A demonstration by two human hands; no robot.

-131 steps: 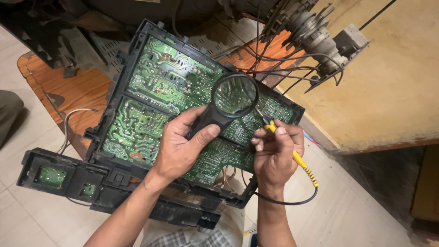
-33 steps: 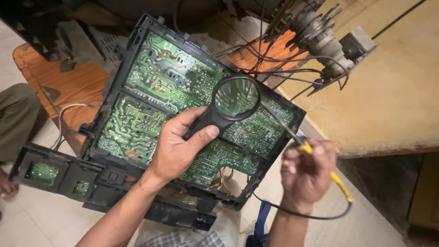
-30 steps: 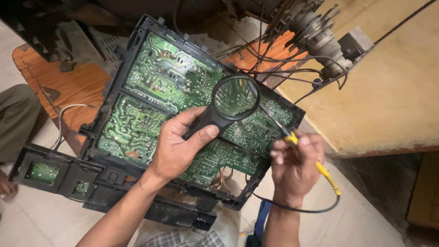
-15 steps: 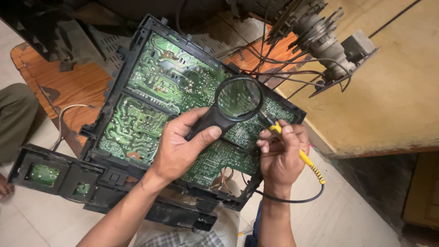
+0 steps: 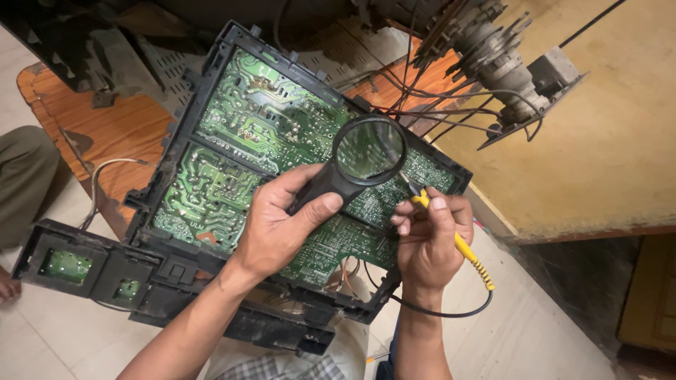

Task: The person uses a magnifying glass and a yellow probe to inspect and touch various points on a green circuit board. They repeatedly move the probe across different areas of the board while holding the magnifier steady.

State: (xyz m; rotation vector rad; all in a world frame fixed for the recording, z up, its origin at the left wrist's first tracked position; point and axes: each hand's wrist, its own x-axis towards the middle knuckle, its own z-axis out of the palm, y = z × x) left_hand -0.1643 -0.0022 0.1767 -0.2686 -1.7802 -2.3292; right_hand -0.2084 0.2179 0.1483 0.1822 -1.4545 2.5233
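A large green circuit board [image 5: 239, 148] in a black plastic frame lies tilted across my lap. My left hand [image 5: 282, 225] grips the black handle of a round magnifying glass [image 5: 367, 151] held just above the board's right part. My right hand [image 5: 426, 236] holds a yellow-handled probe [image 5: 458, 243] like a pen. Its metal tip points at the board just right of the lens rim. A black cable runs from the probe's back end and loops under my right wrist.
A smaller black panel with little green boards [image 5: 67, 264] hangs at the lower left. A bundle of wires and a grey tube neck assembly [image 5: 493, 56] sit at the top right over a yellow-brown surface [image 5: 620, 141]. Another person's trouser leg [image 5: 24, 183] is at the left edge.
My right hand, which had drawn back to the lower right a second ago, has come back up to the board with the probe. The left hand and magnifier have stayed in place.
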